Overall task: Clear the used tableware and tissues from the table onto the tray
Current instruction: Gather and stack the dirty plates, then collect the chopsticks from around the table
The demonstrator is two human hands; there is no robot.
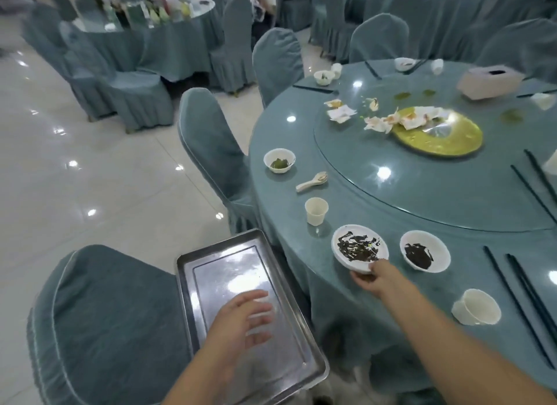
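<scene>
Floor [75,193]: pale glossy tiles with ceiling lights reflected as bright spots.
Nearest chair [99,323]: lower left, in a blue-grey fabric cover with light piping.
Second chair [211,139]: same cover, its back facing the camera, standing close against the tablecloth [340,329].
Tablecloth: blue-grey, hanging in folds.
Glass turntable [422,187]: round, clear, with green smears [402,96] on its far part.
Gold disc [446,139]: at the turntable's centre.
Pale box [488,80]: on the turntable's far right edge, tilted, with a dark opening on top.
Far table [168,43]: upper left, same cloth, ringed by covered chairs and crowded with bottles [153,7].
</scene>
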